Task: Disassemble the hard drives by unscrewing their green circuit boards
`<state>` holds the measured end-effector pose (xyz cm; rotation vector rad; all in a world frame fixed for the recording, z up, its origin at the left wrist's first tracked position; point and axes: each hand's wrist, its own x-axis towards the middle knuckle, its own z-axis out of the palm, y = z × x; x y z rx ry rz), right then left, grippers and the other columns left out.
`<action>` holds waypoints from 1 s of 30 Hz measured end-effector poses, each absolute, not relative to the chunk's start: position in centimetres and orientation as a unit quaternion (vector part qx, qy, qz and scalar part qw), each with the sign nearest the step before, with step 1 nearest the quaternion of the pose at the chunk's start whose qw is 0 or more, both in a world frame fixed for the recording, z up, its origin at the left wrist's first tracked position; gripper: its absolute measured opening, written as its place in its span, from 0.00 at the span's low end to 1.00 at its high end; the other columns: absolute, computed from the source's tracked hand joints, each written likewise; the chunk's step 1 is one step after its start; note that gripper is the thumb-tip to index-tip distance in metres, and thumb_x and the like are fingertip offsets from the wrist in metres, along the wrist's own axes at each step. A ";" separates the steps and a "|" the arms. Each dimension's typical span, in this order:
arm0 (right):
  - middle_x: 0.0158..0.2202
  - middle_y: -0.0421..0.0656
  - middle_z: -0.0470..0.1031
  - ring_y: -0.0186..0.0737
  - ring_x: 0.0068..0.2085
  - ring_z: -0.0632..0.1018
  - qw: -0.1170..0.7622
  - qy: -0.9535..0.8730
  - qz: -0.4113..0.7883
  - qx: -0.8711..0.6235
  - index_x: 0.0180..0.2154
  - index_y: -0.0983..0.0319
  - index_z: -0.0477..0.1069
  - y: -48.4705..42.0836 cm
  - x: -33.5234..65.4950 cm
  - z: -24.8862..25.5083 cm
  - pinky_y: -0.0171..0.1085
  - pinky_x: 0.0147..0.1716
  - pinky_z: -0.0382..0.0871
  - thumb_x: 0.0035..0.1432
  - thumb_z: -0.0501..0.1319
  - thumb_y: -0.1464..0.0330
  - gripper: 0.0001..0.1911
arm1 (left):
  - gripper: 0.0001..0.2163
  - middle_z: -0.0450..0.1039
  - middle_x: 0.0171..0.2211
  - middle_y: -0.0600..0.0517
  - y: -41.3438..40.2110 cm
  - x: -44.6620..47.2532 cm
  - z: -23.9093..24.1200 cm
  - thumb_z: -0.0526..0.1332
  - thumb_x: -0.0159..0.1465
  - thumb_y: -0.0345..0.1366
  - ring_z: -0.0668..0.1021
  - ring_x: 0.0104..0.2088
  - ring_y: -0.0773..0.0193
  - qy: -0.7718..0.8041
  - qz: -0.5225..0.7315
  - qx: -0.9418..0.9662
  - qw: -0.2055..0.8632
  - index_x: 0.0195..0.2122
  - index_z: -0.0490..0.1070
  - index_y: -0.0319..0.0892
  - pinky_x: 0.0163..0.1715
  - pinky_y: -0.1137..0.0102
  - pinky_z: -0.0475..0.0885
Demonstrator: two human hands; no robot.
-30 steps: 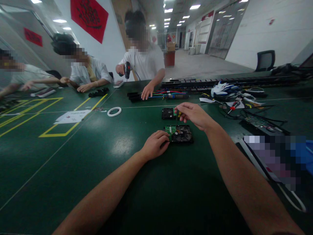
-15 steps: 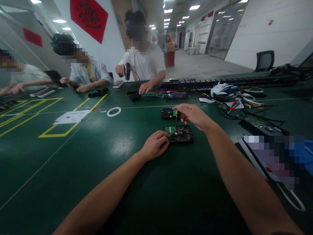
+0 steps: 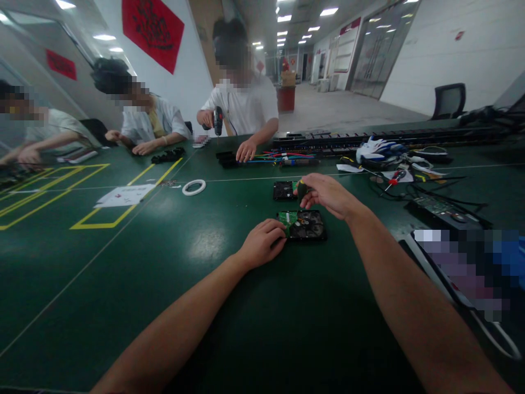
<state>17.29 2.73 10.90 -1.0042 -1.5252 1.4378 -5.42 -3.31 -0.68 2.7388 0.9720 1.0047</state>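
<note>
A black hard drive (image 3: 307,225) with a green circuit board lies on the green table (image 3: 164,262) in front of me. My left hand (image 3: 262,243) rests curled against its left edge, holding it steady. My right hand (image 3: 326,194) hovers just above and behind the drive, fingers closed round a dark-handled screwdriver (image 3: 302,190). A second, smaller black drive (image 3: 283,190) lies just beyond, to the left of my right hand.
Across the table a person holds a power screwdriver (image 3: 218,120) beside coloured cables (image 3: 283,158). A white tape ring (image 3: 193,187), a paper sheet (image 3: 125,194), gloves (image 3: 379,149) and tangled tools and cables (image 3: 414,178) lie around. Other people sit at the far left.
My right hand has lifted the screwdriver off the drive and tipped it up, drawing it slightly right. My left hand stays on the drive. The person opposite shifted a hand on the cables.
</note>
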 end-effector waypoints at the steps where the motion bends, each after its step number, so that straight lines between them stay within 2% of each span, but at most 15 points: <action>1: 0.39 0.48 0.79 0.35 0.26 0.76 0.395 -0.607 0.565 -0.396 0.37 0.60 0.69 2.8 17.3 10.9 0.34 0.23 0.71 0.67 0.58 0.59 0.11 | 0.03 0.75 0.47 0.46 -3.3 -5.4 -0.7 0.60 0.67 0.33 0.76 0.50 0.56 0.316 0.326 0.891 0.033 0.41 0.71 0.43 0.50 0.58 0.75; 6: 0.32 0.43 0.74 0.32 0.24 0.72 0.387 -0.638 0.511 -0.426 0.40 0.59 0.74 3.1 17.4 10.6 0.32 0.18 0.63 0.66 0.60 0.58 0.12 | 0.03 0.75 0.47 0.46 -3.4 -5.4 -0.7 0.60 0.67 0.33 0.76 0.50 0.56 0.317 0.327 0.890 0.035 0.41 0.71 0.44 0.50 0.58 0.75; 11: 0.28 0.42 0.71 0.33 0.25 0.72 0.396 -0.642 0.486 -0.441 0.34 0.60 0.72 3.3 17.6 10.5 0.32 0.18 0.62 0.63 0.64 0.56 0.13 | 0.03 0.75 0.47 0.46 -3.4 -5.4 -0.6 0.60 0.67 0.33 0.76 0.50 0.57 0.320 0.328 0.888 0.036 0.41 0.71 0.44 0.50 0.58 0.75; 14: 0.31 0.43 0.74 0.33 0.26 0.72 0.402 -0.639 0.478 -0.449 0.33 0.60 0.70 3.2 17.6 10.7 0.32 0.18 0.62 0.62 0.65 0.58 0.13 | 0.03 0.75 0.47 0.46 -3.5 -5.4 -0.6 0.60 0.67 0.33 0.76 0.50 0.57 0.322 0.326 0.888 0.036 0.41 0.71 0.44 0.50 0.58 0.75; 17: 0.36 0.44 0.78 0.31 0.25 0.71 0.413 -0.639 0.485 -0.431 0.36 0.59 0.71 3.1 17.6 10.8 0.31 0.17 0.60 0.62 0.64 0.61 0.09 | 0.03 0.75 0.47 0.46 -3.5 -5.4 -0.5 0.60 0.67 0.33 0.76 0.50 0.57 0.322 0.325 0.888 0.036 0.41 0.71 0.43 0.50 0.58 0.75; 21: 0.39 0.44 0.79 0.29 0.23 0.69 0.421 -0.644 0.489 -0.411 0.38 0.59 0.74 3.1 17.6 10.9 0.31 0.16 0.57 0.65 0.62 0.62 0.07 | 0.03 0.75 0.47 0.45 -3.5 -5.4 -0.3 0.59 0.67 0.33 0.77 0.50 0.56 0.319 0.325 0.889 0.040 0.41 0.72 0.44 0.49 0.57 0.76; 25: 0.42 0.47 0.80 0.30 0.24 0.71 0.420 -0.628 0.511 -0.411 0.38 0.60 0.74 3.1 17.5 10.8 0.31 0.18 0.62 0.66 0.61 0.63 0.08 | 0.04 0.75 0.47 0.45 -3.5 -5.5 -0.3 0.59 0.67 0.33 0.77 0.50 0.56 0.317 0.323 0.890 0.044 0.42 0.72 0.44 0.49 0.57 0.76; 30: 0.40 0.49 0.81 0.32 0.25 0.74 0.423 -0.601 0.545 -0.403 0.39 0.61 0.74 2.9 17.3 11.1 0.32 0.20 0.66 0.67 0.57 0.65 0.09 | 0.04 0.75 0.46 0.45 -3.4 -5.5 -0.3 0.59 0.68 0.34 0.77 0.49 0.56 0.319 0.319 0.891 0.048 0.42 0.72 0.44 0.49 0.57 0.76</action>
